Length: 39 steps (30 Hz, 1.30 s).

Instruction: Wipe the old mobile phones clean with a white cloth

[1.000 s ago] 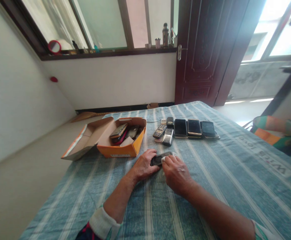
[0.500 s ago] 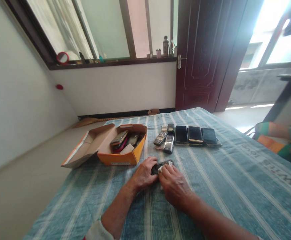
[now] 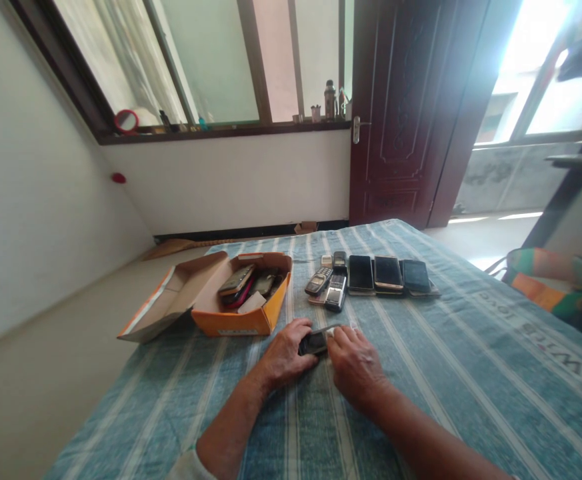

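A dark mobile phone [image 3: 313, 342] lies low over the striped cloth, its left end gripped between the thumb and fingers of my left hand [image 3: 287, 352]. My right hand [image 3: 355, 363] is closed on a white wipe [image 3: 331, 331], pressed against the phone's right end; most of the wipe is hidden under the fingers. Beyond my hands sits a group of old keypad phones, among them a silver and black one [image 3: 336, 292] and a grey one [image 3: 319, 281]. To their right, touchscreen phones [image 3: 361, 273] lie in a row, some on top of others.
An orange cardboard box [image 3: 233, 324] with its lid folded open to the left holds several phones [image 3: 237, 280]. Blue striped cloth [image 3: 421, 373] covers the surface. A dark red door [image 3: 401, 133] and a window sill [image 3: 231, 132] with small items stand behind.
My right hand has shifted slightly right along the phone with the wipe. My left hand keeps its grip on the phone. The whole view has tilted up a little.
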Tool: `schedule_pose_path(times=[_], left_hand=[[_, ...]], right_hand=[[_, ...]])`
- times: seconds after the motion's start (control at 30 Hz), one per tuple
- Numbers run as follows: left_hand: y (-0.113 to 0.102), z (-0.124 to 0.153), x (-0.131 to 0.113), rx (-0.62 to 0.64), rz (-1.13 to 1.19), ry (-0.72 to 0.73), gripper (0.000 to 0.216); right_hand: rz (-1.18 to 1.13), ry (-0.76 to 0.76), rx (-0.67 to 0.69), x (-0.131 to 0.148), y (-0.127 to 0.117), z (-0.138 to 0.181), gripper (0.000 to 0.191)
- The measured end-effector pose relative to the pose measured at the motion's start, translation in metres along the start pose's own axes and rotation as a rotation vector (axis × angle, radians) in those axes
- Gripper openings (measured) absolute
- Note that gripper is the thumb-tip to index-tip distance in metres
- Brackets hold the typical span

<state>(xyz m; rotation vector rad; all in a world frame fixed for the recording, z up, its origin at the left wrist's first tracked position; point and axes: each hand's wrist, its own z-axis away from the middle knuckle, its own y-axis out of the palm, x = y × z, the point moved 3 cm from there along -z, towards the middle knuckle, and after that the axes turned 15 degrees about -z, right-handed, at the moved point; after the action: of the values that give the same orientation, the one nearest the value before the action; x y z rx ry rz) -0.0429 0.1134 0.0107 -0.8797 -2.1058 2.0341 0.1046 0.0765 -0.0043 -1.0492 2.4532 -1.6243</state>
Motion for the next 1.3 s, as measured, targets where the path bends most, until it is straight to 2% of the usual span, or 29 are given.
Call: schedule_pose_path(times=[0.47,0.83,1.2,1.3], left_hand=[[0.003,0.000,0.002,-0.013,-0.015,-0.005,0.034],[0.002,-0.002,0.002,-0.028,-0.044,0.025,0.028],[-0.001,-0.002,-0.001,-0.006,-0.061,-0.002,0.027],[-0.002,-0.002,-0.001,0.021,-0.057,-0.020,0.032]], right_hand=[[-0.010,-0.095,-0.033,-0.002,0.007,0.000,0.015],[-0.073,-0.241,-0.017,0.015,0.012,0.002,0.016],[-0.055,-0.150,-0.050,0.011,0.006,-0.002,0.015],[-0.034,-0.102,-0.043,0.007,0.006,-0.002,0.016]])
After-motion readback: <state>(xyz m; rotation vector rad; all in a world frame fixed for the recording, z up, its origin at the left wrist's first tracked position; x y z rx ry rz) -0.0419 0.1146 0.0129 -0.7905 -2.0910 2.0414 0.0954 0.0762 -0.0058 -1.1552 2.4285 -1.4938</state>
